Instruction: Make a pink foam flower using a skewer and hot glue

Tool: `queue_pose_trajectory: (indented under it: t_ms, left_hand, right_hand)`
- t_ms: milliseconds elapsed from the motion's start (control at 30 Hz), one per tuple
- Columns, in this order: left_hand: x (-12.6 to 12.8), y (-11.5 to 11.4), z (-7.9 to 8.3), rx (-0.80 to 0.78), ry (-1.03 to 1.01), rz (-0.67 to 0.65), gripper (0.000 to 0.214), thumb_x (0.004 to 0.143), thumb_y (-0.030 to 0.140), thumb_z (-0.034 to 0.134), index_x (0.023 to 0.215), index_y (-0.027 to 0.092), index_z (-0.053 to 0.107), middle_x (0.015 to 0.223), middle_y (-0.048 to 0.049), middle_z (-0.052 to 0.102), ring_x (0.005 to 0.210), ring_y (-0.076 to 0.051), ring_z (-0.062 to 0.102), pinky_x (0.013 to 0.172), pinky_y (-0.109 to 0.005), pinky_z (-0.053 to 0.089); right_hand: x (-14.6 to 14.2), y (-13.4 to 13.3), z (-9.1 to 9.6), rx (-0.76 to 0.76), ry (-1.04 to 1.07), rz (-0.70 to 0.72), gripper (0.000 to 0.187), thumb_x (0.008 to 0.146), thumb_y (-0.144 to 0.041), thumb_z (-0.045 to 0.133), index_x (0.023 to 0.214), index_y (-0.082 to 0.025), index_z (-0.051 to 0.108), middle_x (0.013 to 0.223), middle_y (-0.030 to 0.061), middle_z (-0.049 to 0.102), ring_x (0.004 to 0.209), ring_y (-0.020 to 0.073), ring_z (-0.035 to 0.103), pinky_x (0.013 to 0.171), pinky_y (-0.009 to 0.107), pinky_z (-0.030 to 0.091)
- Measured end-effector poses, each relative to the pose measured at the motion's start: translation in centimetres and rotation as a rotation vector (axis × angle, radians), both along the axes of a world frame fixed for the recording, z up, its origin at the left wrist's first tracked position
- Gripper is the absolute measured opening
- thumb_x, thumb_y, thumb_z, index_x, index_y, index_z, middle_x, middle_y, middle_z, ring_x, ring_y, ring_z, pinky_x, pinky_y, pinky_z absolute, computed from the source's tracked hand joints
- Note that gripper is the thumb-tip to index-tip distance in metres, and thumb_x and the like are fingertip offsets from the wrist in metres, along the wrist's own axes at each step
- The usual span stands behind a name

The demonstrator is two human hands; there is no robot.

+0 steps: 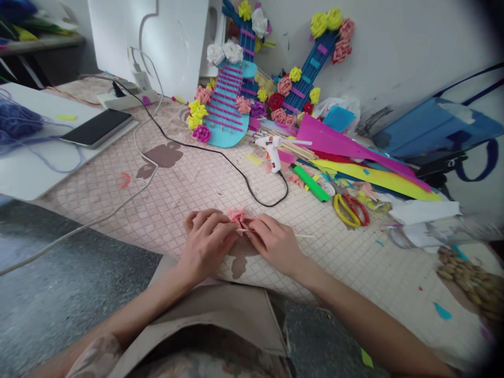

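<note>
A pink crepe-paper flower (237, 214) sits between my hands, just above the near edge of the table. My left hand (208, 240) has its fingers closed around the flower's left side and one end of a thin wooden stick (305, 235). From the other side, my right hand (277, 242) pinches the stick and the flower's lower right edge. The stick runs behind my right hand and comes out past it. Fingertips of both hands partly hide the paper. Beyond them lies a white glue gun (272, 155), its black cord curling toward my right hand.
Right of the glue gun lie a green cutter (311, 184), scissors (350, 210) and coloured paper sheets (362, 152). Flower-decorated paper instruments (228, 105) lean at the back. A phone (98, 128), blue yarn (19, 118) and a grey cable (118, 207) occupy the left.
</note>
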State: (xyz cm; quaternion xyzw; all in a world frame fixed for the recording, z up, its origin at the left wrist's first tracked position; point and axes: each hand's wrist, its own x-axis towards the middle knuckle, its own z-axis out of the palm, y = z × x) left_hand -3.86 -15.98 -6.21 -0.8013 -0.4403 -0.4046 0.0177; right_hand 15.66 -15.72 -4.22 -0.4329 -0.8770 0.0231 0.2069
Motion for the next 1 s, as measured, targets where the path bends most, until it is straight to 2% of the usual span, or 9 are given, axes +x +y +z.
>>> queue_pose_trajectory:
  t_ms: [567, 1000]
  left_hand:
    - [0.55, 0.32, -0.29, 0.079, 0.037, -0.027, 0.001, 0.088, 0.023, 0.062, 0.087, 0.024, 0.062, 0.085, 0.0007, 0.068, 0.093, -0.021, 0.055, 0.088, -0.043, 0.031]
    - [0.60, 0.12, -0.23, 0.040, 0.049, -0.031, 0.001, 0.088, 0.024, 0.061, 0.088, 0.023, 0.062, 0.087, 0.0000, 0.068, 0.095, -0.022, 0.057, 0.090, -0.044, 0.031]
  right_hand:
    - [0.25, 0.37, -0.35, 0.025, -0.062, 0.021, 0.020, 0.097, -0.027, 0.042, 0.097, -0.017, 0.059, 0.097, 0.0068, 0.066, 0.086, 0.0168, 0.062, 0.069, 0.028, 0.046]
    - [0.21, 0.53, 0.00, 0.039, -0.067, 0.050, 0.024, 0.098, -0.029, 0.041, 0.096, -0.016, 0.061, 0.099, 0.0076, 0.066, 0.086, 0.0167, 0.062, 0.068, 0.028, 0.048]
